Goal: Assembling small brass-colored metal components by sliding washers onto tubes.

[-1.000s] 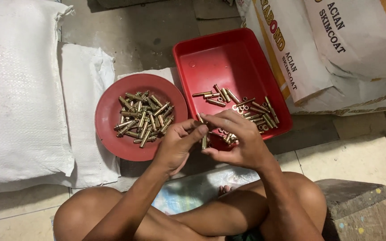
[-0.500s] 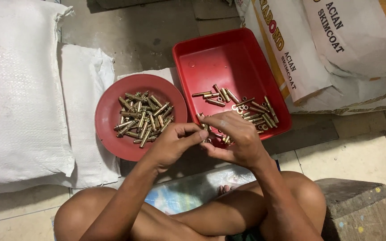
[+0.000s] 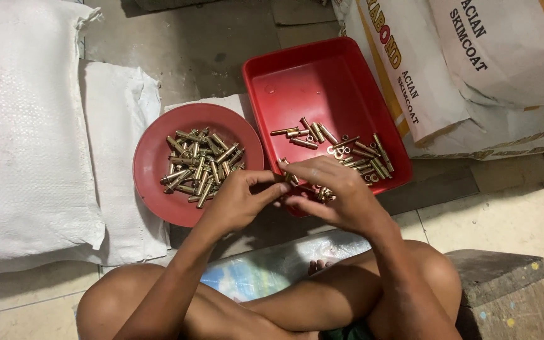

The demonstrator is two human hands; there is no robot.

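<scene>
Head view — hands [image 3: 288,192] meet, brass pieces [image 3: 332,154] just beyond

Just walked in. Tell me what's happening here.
A person sits cross-legged on the floor, both hands together over the near edge of a red tray. The left hand and right hand pinch a small brass piece between their fingers. More brass pieces and a few small rings lie loose in the tray. Beside it, a round red plate holds a pile of similar pieces. White sacks lie around.
</scene>
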